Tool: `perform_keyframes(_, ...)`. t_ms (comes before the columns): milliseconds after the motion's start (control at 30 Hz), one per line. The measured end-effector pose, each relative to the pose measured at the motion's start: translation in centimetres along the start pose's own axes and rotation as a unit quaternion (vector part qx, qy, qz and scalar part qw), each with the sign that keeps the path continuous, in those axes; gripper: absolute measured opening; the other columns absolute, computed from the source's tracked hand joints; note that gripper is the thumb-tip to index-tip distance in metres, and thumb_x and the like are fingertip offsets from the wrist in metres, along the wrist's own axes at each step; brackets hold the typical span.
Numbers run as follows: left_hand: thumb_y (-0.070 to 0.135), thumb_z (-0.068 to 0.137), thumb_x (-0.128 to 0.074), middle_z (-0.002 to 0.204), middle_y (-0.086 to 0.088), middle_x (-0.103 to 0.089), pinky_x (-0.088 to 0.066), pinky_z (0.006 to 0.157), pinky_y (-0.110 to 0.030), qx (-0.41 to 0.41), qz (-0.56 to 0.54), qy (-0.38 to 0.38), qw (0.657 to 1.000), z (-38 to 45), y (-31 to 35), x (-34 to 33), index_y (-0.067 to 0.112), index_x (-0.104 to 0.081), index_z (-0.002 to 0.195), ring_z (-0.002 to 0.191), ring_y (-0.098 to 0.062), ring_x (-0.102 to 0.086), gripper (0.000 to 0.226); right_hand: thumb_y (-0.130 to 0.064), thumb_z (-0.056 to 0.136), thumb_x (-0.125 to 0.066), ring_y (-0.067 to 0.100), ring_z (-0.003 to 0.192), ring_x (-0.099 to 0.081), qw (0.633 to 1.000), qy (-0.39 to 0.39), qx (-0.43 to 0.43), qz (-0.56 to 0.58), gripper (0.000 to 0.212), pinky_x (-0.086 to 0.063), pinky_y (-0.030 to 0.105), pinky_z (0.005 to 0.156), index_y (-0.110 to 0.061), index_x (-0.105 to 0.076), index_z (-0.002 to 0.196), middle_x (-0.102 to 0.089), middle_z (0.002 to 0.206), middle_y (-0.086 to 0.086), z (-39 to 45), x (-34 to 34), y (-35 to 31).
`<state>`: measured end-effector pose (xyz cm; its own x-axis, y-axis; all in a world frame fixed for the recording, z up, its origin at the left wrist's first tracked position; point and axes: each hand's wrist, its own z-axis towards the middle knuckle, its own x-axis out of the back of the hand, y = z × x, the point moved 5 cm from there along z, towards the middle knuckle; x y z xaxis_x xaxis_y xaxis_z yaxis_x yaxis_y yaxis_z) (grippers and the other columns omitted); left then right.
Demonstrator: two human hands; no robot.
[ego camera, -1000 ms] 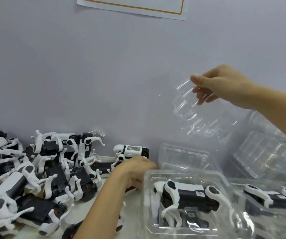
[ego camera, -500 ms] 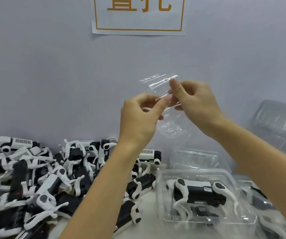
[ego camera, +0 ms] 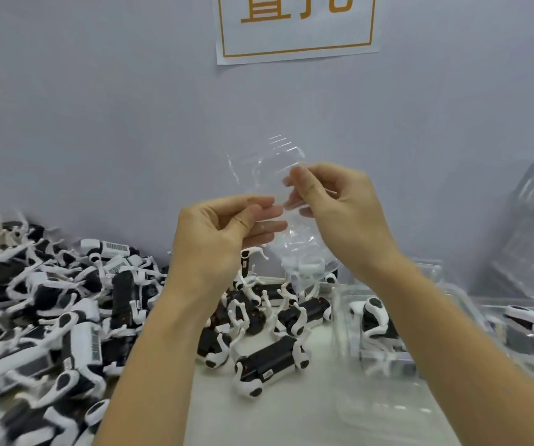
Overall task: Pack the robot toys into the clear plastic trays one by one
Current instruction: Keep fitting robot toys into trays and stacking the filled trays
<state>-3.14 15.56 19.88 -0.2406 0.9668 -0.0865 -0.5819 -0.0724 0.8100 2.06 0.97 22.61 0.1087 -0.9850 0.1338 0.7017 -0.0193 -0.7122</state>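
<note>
A grey wall (ego camera: 98, 123) backs the scene, bearing a paper sign (ego camera: 296, 27) with orange characters; below it the white worktop (ego camera: 291, 413) carries a large heap of black-and-white robot toys (ego camera: 66, 317) on the left; on the right lies a filled clear tray (ego camera: 384, 333) holding one toy, with a stack of empty trays (ego camera: 529, 236) leaning behind it; raised above the worktop, an empty clear plastic tray (ego camera: 275, 175) is pinched at its edges by the left hand (ego camera: 220, 233) and the right hand (ego camera: 339, 207), fingers curled on the plastic.
</note>
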Motion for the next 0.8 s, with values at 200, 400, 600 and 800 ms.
perform_keyframes(200, 0.007, 0.092, -0.063, 0.081, -0.007, -0.077, -0.06, 0.066, -0.025, 0.004, 0.015, 0.037, 0.999, -2.7, -0.6, 1.9, 0.011, -0.076, 0.089, 0.075, -0.024, -0.076, 0.014, -0.026, 0.098, -0.059, 0.012, 0.076, -0.07, 0.998, 0.04, -0.021, 0.054, 0.017, -0.057, 0.029, 0.075, -0.018, -0.074, 0.094, -0.073, 0.078, 0.001, -4.4, -1.7, 0.7)
perform_keyframes(400, 0.009, 0.087, -0.068, 0.08, -0.009, -0.077, -0.061, 0.065, -0.028, 0.023, 0.019, 0.03, 0.999, -3.7, -1.8, 3.4, 0.017, -0.079, 0.082, 0.073, -0.026, -0.076, 0.015, -0.029, 0.097, -0.059, 0.009, 0.072, -0.068, 0.995, 0.066, -0.043, 0.066, 0.018, -0.054, 0.021, 0.068, -0.022, -0.073, 0.088, -0.072, 0.075, -0.004, -6.7, -3.4, 1.7)
perform_keyframes(600, 0.022, 0.077, -0.07, 0.084, -0.01, -0.077, -0.062, 0.064, -0.032, 0.068, -0.022, 0.028, 0.997, -5.0, -3.1, 3.2, 0.024, -0.082, 0.083, 0.073, -0.029, -0.076, 0.013, -0.027, 0.095, -0.061, 0.007, 0.071, -0.068, 0.995, 0.054, -0.047, 0.07, 0.017, -0.05, 0.014, 0.067, -0.021, -0.074, 0.087, -0.073, 0.074, -0.003, -7.8, -3.0, 1.6)
perform_keyframes(800, 0.036, 0.08, -0.071, 0.084, -0.01, -0.077, -0.06, 0.066, -0.027, 0.059, -0.017, 0.053, 0.997, -7.3, -3.5, 3.3, 0.019, -0.08, 0.087, 0.076, -0.029, -0.076, 0.021, -0.036, 0.091, -0.06, 0.009, 0.072, -0.068, 0.994, 0.034, -0.066, 0.076, 0.02, -0.054, 0.021, 0.07, -0.024, -0.075, 0.087, -0.073, 0.076, -0.002, -8.7, -3.0, 1.3)
